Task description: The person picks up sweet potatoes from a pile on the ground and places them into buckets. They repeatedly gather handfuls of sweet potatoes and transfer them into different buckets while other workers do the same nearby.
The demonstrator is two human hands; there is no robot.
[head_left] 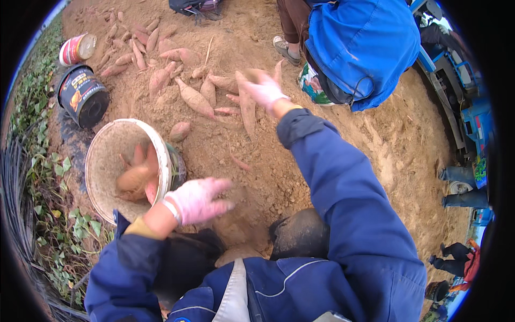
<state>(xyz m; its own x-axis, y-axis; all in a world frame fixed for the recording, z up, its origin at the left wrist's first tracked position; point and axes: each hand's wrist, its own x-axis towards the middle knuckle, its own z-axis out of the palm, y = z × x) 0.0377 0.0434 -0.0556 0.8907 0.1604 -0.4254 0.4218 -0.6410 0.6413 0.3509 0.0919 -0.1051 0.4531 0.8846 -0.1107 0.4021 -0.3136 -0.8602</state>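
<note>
My right hand (pixel 264 91), in a pink and white glove, reaches out over the pile with its fingers around the upper end of a long sweet potato (pixel 247 110). Motion smears the fingertips a little. My left hand (pixel 201 200), gloved in pink, hangs with spread fingers and nothing in it, just right of the bucket's rim. That white bucket (pixel 95 155) leans toward me and has several sweet potatoes (pixel 137 177) inside. Past my hands, soil-covered sweet potatoes (pixel 196 99) lie heaped on the ground.
A black bucket (pixel 88 102) and a red and white bucket (pixel 78 49) lie at the far left. Green vines (pixel 53 172) and black tubing (pixel 19 198) run along the left. Another person in a blue jacket (pixel 365 48) bends at the upper right, beside blue machinery (pixel 475 121).
</note>
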